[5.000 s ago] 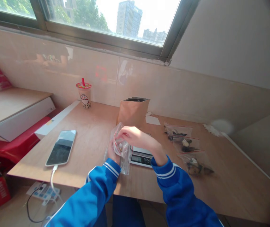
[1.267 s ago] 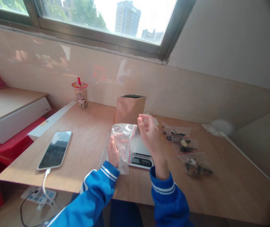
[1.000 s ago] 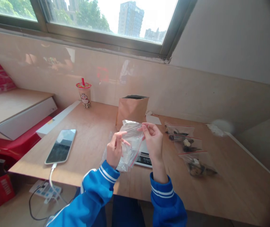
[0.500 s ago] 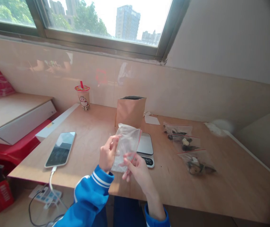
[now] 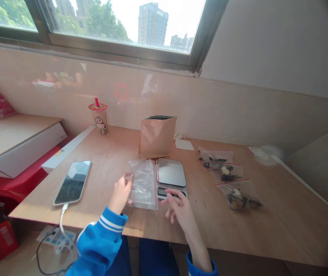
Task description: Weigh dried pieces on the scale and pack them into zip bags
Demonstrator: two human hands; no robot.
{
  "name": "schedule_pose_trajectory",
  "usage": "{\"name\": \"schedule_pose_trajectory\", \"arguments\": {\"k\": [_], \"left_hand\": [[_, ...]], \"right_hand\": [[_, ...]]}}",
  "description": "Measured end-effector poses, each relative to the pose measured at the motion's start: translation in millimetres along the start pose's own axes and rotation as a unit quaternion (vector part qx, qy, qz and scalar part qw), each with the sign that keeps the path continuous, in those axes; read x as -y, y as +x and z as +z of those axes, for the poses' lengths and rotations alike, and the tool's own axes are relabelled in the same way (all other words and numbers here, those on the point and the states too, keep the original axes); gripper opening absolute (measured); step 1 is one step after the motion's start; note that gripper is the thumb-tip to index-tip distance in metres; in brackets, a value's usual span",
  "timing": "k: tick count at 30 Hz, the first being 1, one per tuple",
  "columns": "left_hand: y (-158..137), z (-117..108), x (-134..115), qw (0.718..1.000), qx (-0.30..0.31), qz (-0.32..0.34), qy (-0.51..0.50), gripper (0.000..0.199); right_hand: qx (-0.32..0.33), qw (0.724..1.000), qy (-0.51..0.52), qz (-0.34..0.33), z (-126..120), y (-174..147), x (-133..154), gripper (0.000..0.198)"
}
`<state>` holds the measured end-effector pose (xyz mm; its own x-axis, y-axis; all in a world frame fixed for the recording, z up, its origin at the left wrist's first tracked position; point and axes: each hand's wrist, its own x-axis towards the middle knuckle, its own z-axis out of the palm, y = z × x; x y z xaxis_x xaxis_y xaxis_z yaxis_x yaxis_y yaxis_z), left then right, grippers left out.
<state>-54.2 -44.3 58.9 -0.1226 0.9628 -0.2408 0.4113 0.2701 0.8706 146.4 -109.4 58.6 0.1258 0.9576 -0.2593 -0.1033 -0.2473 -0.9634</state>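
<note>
Head view: the bare right hand [image 5: 179, 210] is held, fingers loosely parted and nothing gripped, over the front panel of the flat silver-and-white digital scale [image 5: 172, 172]. The bare left hand [image 5: 121, 191] is half curled at the clear plastic red-striped bag [image 5: 143, 186], laid flat beside the scale; whether it is pinched cannot be told. Behind the scale, the brown paper pouch [image 5: 158, 136] is stood upright, mouth open.

Wooden table [image 5: 221, 234]: phone [image 5: 73, 182], cup [image 5: 99, 122], brown pouch [image 5: 158, 137], scale [image 5: 171, 172], clear bag [image 5: 144, 186], three filled zip bags [image 5: 227, 174], white paper [image 5: 184, 144].
</note>
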Motion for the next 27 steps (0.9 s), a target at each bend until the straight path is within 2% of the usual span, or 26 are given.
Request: {"name": "schedule_pose_trajectory", "arguments": {"k": [3,6,8,13,17,19,21,22,25,27], "left_hand": [[4,8,2,0.993,0.020,0.034,0.114,0.038],[4,16,0,0.969,-0.042,0.071,0.233,0.040],[3,20,0,0.956,-0.067,0.071,0.276,0.045],[-2,22,-6,0.946,-0.046,0.051,0.318,0.036],[-2,7,-20,0.951,-0.054,0.020,0.304,0.037],[4,-4,-25,0.956,-0.057,0.022,0.288,0.041],[12,-11,-24,0.947,-0.081,0.029,0.308,0.046],[15,-12,-22,0.939,-0.107,0.053,0.324,0.048],[19,-5,-14,0.895,-0.205,0.176,0.356,0.055],[17,7,-6,0.868,-0.199,0.272,0.365,0.050]], "right_hand": [[-0.049,0.998,-0.025,-0.028,-27,-4,-4,0.060],[-0.105,0.991,-0.061,-0.053,-54,-8,-4,0.060],[-0.145,0.984,-0.078,-0.064,-70,-8,-5,0.060],[-0.215,0.970,-0.096,-0.064,-98,-7,-12,0.063],[-0.240,0.960,-0.121,-0.084,-117,-6,-20,0.057],[-0.259,0.945,-0.162,-0.113,-130,-5,-26,0.051],[-0.304,0.907,-0.238,-0.169,-143,-1,-35,0.046],[-0.338,0.874,-0.284,-0.201,-149,1,-40,0.044],[-0.437,0.759,-0.404,-0.263,-162,12,-55,0.041],[-0.460,0.719,-0.448,-0.266,-166,21,-62,0.044]]}}
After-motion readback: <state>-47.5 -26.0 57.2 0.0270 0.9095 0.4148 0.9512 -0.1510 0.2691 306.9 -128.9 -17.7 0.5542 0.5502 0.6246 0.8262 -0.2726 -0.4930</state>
